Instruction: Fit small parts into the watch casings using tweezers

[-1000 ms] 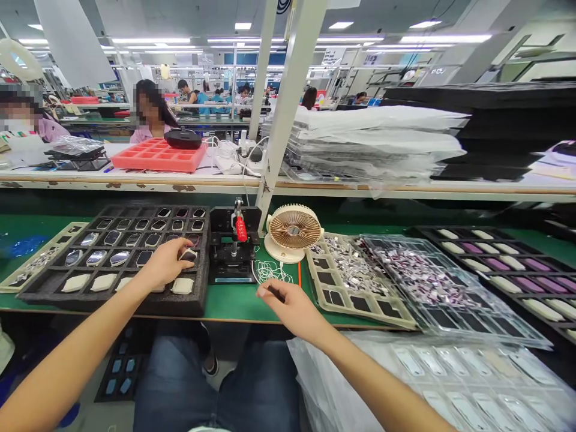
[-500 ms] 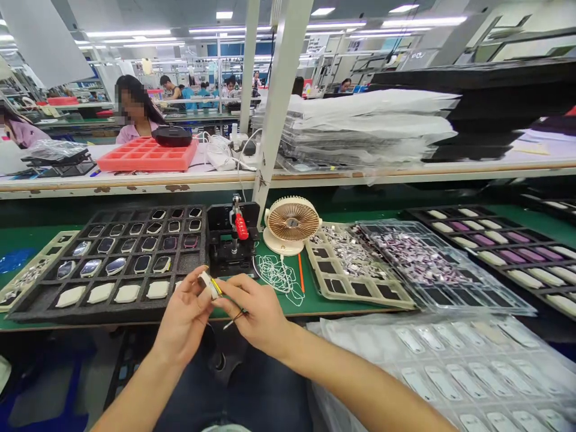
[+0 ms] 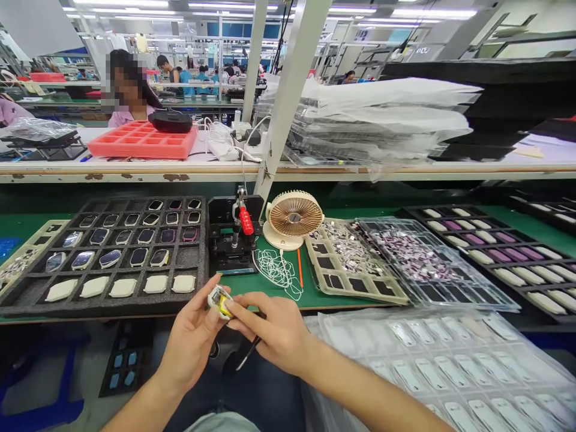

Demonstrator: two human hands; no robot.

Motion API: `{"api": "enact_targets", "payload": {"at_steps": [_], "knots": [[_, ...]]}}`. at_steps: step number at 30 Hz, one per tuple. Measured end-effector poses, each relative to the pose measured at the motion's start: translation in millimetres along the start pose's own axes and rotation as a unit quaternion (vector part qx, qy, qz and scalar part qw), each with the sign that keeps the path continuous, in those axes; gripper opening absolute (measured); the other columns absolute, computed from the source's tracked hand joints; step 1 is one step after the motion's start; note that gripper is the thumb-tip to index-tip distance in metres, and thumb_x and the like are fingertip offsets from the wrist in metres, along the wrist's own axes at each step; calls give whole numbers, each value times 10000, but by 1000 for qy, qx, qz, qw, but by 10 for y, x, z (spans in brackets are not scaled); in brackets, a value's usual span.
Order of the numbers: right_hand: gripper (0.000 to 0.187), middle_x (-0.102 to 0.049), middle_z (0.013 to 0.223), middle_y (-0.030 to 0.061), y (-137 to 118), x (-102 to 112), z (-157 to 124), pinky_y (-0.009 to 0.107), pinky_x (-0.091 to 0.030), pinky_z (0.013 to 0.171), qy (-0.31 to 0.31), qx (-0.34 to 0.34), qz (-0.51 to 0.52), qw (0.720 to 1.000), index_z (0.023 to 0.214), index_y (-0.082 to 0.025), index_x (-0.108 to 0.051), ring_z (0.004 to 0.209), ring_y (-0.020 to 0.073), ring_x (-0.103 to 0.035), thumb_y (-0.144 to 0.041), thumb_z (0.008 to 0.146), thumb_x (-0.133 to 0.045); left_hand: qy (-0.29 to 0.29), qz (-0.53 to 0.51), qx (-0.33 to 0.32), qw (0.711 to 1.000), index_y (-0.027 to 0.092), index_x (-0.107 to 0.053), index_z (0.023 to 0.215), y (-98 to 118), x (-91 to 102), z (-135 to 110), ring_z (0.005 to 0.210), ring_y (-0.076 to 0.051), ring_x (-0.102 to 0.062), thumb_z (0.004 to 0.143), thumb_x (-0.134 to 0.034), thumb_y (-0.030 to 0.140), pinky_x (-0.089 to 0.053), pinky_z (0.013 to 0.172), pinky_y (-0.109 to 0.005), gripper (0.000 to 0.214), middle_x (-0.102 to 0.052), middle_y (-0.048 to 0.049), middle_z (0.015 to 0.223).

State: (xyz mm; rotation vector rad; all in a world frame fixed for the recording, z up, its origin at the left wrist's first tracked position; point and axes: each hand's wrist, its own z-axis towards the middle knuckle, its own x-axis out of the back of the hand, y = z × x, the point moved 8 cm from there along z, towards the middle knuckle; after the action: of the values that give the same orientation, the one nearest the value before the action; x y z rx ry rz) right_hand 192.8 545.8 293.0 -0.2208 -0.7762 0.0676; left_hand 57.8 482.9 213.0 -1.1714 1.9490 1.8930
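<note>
In my left hand (image 3: 191,336) is a small white watch case (image 3: 215,295), held between thumb and fingers. Its open inside faces me, showing a yellow piece and dark parts. My right hand (image 3: 279,330) presses its fingertips on the yellow piece at the case's right side. Under the curled fingers of that hand a slim dark tool (image 3: 247,355) with a pale pointed tip is tucked, pointing down and left; its exact kind is unclear. Left of the hands, a black foam tray (image 3: 27,306) bears watch cases with dark glass faces and a front row of cream-coloured pieces.
Behind the hands stand a black clamp fixture (image 3: 231,240) with a red handle and a cream fan (image 3: 294,219). Beige (image 3: 360,294) and clear trays (image 3: 490,300) of small parts lie right. A plastic-covered sheet (image 3: 360,345) of pale pieces sits front right. A co-worker sits across.
The watch case has turned so its inside shows towards me. My right fingers have moved onto the yellow piece, and the slim tool's tip swings lower. The view has shifted slightly.
</note>
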Motion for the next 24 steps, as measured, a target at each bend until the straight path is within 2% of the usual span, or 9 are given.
{"api": "enact_targets", "payload": {"at_steps": [3, 5, 7, 11, 14, 19, 24], "knots": [[291, -731, 1125, 93, 94, -33, -45, 253, -524, 619, -6, -66, 50, 997, 1359, -216, -643, 836, 158, -729, -283, 1077, -630, 2, -2, -13, 1000, 291, -735, 1343, -67, 72, -4, 1222, -240, -713, 863, -848, 289, -571, 1042, -306, 494, -766, -121, 1307], [281, -732, 1118, 87, 140, -60, -71, 259, -556, 683, -5, -106, 91, 990, 1335, -225, -657, 886, 171, -734, -293, 1062, -657, 1, 5, -22, 1000, 292, -756, 1309, -105, 109, -4, 1206, -225, -721, 843, -867, 278, -566, 1039, -285, 480, -779, -115, 1284], [263, -738, 1092, 76, 175, -86, -83, 273, -576, 753, 0, -141, 141, 980, 1290, -233, -675, 926, 182, -730, -322, 1042, -692, 1, 8, -34, 999, 313, -751, 1314, -125, 142, 2, 1181, -205, -731, 822, -884, 255, -568, 1025, -261, 512, -786, -98, 1273], [228, -742, 1047, 71, 224, -125, -73, 293, -576, 778, 5, -188, 210, 959, 1212, -236, -708, 914, 193, -715, -353, 1017, -727, 7, 22, -60, 998, 337, -732, 1337, -140, 225, 15, 1162, -192, -741, 805, -891, 205, -579, 1005, -247, 571, -791, -76, 1265], [216, -740, 1042, 72, 241, -143, -65, 289, -564, 750, -13, -201, 214, 956, 1191, -229, -711, 909, 196, -714, -342, 1008, -736, 7, 40, -59, 997, 305, -763, 1294, -173, 283, 17, 1190, -204, -735, 827, -874, 204, -569, 1034, -258, 491, -778, -94, 1302], [207, -736, 1035, 60, 215, -134, -53, 280, -528, 715, -52, -177, 180, 966, 1206, -224, -673, 916, 191, -708, -311, 1020, -703, -18, 56, -75, 995, 295, -773, 1271, -173, 293, 24, 1169, -198, -741, 853, -847, 194, -574, 1024, -253, 437, -777, -92, 1302], [206, -725, 1027, 60, 212, -146, -83, 267, -508, 674, -51, -184, 204, 960, 1194, -221, -664, 906, 186, -695, -303, 1011, -711, -28, 67, -102, 992, 288, -797, 1206, -127, 280, 33, 1166, -225, -737, 813, -871, 161, -584, 1017, -292, 420, -767, -91, 1292]]}}
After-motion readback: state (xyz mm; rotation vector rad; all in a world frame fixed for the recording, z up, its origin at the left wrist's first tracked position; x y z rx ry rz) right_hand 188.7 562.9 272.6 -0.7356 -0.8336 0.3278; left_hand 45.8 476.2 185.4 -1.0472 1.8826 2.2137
